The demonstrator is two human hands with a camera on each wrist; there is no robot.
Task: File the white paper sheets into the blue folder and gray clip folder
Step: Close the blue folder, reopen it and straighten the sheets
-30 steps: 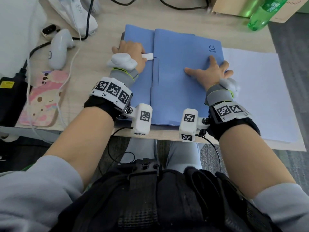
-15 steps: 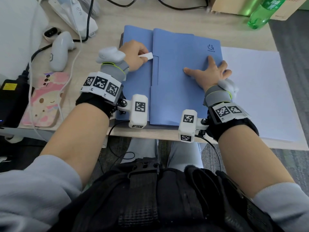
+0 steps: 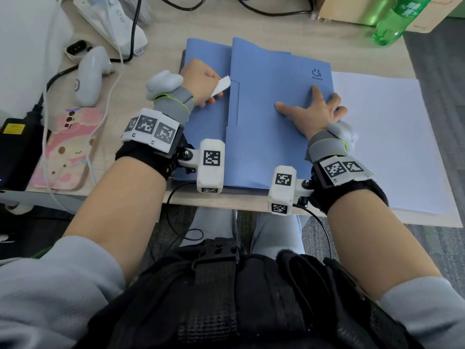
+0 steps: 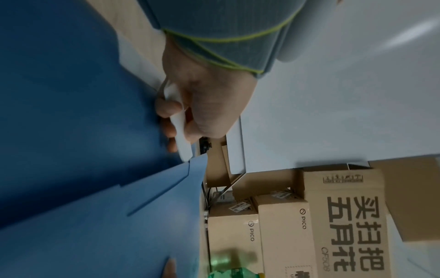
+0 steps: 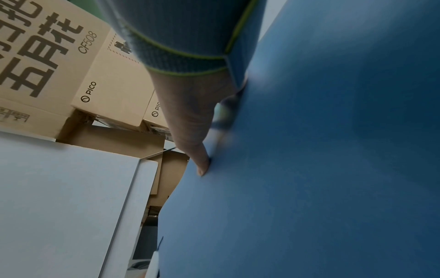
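The blue folder (image 3: pixel 276 79) lies shut on the desk in front of me, its cover overlapping a left panel. My left hand (image 3: pixel 201 81) pinches a small white strip (image 3: pixel 222 88) at the seam on that left panel, lifted at a tilt. The left wrist view shows the strip (image 4: pixel 181 135) between thumb and fingers, against the blue folder (image 4: pixel 71 112). My right hand (image 3: pixel 312 114) lies flat with fingers spread on the cover's right half. A stack of white paper sheets (image 3: pixel 390 137) lies to the right of the folder. A dark edge (image 3: pixel 181 59) peeks from under the folder's far left.
Left of the folder are a white controller (image 3: pixel 90 74), a phone in a pink case (image 3: pixel 68 147), a black power adapter (image 3: pixel 17 152) and cables. A green bottle (image 3: pixel 397 18) and a cardboard box (image 3: pixel 352 8) stand at the back right. The desk's front edge (image 3: pixel 239 202) is close.
My left hand has rolled and drawn back to the left, raising the white strip from flat to tilted. The right hand stays pressed on the cover.
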